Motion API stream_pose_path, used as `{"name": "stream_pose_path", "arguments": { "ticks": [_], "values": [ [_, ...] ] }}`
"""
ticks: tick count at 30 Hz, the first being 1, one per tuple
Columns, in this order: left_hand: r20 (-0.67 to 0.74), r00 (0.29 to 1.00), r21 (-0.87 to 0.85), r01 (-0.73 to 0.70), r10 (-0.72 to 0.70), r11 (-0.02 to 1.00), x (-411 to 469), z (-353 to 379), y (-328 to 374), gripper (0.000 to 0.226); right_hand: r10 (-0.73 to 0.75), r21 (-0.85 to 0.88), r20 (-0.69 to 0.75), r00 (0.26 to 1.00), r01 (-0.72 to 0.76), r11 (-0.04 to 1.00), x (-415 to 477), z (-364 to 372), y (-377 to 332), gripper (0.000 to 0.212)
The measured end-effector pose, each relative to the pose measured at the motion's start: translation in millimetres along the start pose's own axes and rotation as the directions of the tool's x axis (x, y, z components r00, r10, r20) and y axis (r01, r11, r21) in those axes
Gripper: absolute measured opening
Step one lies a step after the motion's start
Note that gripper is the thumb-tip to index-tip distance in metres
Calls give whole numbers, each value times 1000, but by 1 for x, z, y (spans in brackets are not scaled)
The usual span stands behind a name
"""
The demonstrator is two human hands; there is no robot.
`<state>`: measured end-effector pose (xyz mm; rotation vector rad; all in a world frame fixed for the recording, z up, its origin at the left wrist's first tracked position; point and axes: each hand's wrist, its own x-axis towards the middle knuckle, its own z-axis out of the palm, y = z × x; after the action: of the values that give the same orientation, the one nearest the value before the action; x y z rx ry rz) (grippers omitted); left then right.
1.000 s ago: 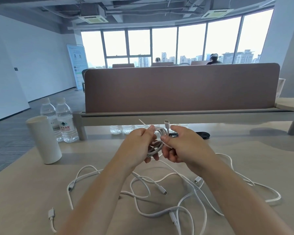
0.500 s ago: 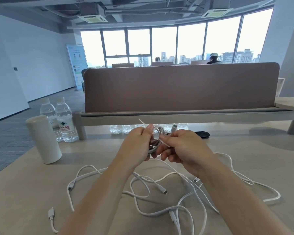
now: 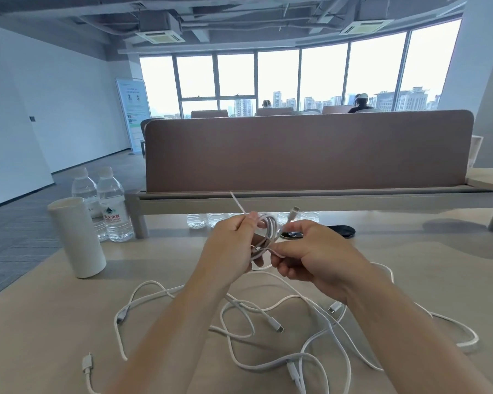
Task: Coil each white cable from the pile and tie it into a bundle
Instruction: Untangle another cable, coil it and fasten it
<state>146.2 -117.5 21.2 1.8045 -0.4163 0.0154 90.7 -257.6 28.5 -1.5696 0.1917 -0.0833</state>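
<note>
White coil [image 3: 269, 228] in curled left hand [image 3: 231, 247]

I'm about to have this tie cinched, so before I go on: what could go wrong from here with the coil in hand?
1. The left hand alone holds the coiled cable. If that grip eases while the right hand works the tie, the loops could spring loose.
2. The connector sticks out free and may end up outside the bundle.
3. The pile lies right below, so a dropped coil could tangle in it.
</note>
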Motion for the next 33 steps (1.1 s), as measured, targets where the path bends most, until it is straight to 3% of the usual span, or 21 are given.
{"name": "stream_pose_path", "arguments": {
  "ticks": [5,12,19,25,30,33],
  "values": [
    [-14,1000,-11,5,-6,1000,0,0,2,36,24,-139,-19,1000,-26,990,-1,0,-1,5],
    [54,998,-39,19,-16,999,0,1,2,35,-15,-125,-124,992,0,992,0,5,3,12],
    [21,999,149,-49,47,988,-1,-2,4,44,29,-138,-84,996,-40,990,-5,7,-2,18],
    [4,998,193,-66,66,979,0,-2,3,43,2,-142,-121,993,-19,990,-4,7,-3,22],
    [76,996,64,-41,36,997,-2,2,3,40,17,-51,-90,996,-22,998,-4,9,0,12],
    [144,990,-15,0,2,1000,-5,8,3,38,-5,-56,-116,993,-2,998,-4,9,1,18]
  ]
}}
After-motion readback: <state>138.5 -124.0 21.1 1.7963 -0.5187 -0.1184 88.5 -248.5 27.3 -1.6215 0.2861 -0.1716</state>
